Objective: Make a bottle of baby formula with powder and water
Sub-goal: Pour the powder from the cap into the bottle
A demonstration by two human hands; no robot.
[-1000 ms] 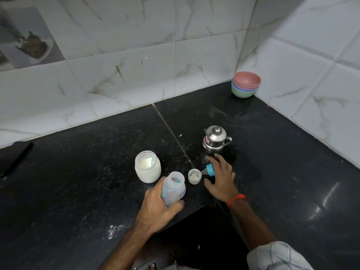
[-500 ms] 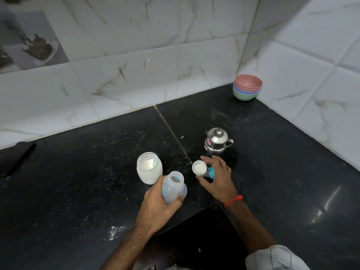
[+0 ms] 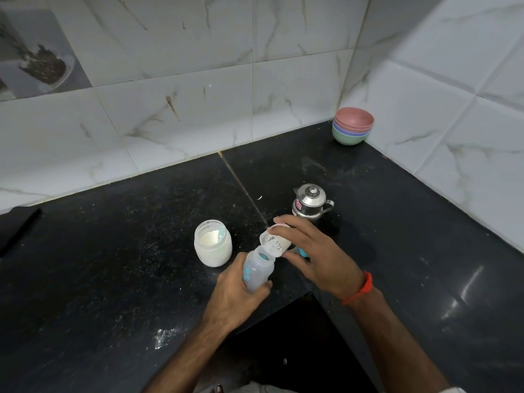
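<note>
Here left hand (image 3: 236, 299) wrapped round open baby bottle (image 3: 256, 269), tilted; right hand (image 3: 317, 258) pinching small cup (image 3: 274, 243) tipped over bottle mouth; powder jar (image 3: 212, 242) beside on counter (image 3: 113, 265).

Bottle (image 3: 256, 272) base hidden inside left hand (image 3: 236, 299). Blue cap (image 3: 302, 252) mostly covered under right hand (image 3: 314, 256). Powder level in bottle: cannot tell.

I stand in a home kitchen: a black stone bench (image 3: 119, 251) runs into a corner of white marbled wall tiles (image 3: 175, 114), with stacked bowls (image 3: 352, 125) at one o'clock and a small steel pot (image 3: 310, 202) nearer.
</note>
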